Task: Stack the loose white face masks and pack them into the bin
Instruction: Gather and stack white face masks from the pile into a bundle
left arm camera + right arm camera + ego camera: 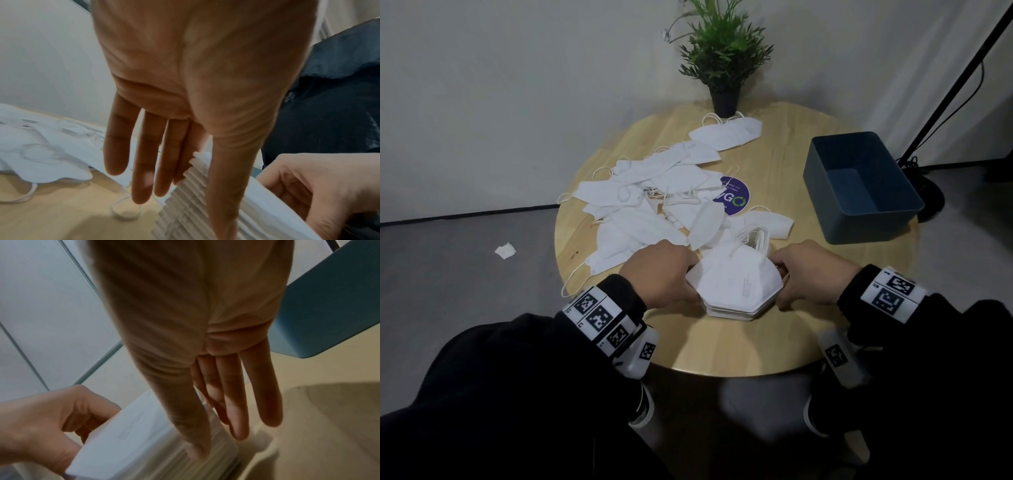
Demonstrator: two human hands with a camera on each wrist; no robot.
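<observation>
A neat stack of white face masks (736, 284) lies on the round wooden table (774, 342) near its front edge. My left hand (690, 281) presses its left end, the thumb along the near edge and straight fingers (144, 162) on the far side of the stack (180, 227). My right hand (780, 281) presses the right end the same way, its straight fingers (236, 402) beside the stack (144, 443). Several loose masks (654, 198) lie scattered behind. The dark blue bin (859, 185) stands empty at the right.
A potted plant (726, 61) stands at the table's far edge, with two masks (729, 132) in front of it. A purple round sticker (734, 198) shows among the masks. A black stand (928, 130) and cable rise behind the bin. A paper scrap (505, 251) lies on the floor.
</observation>
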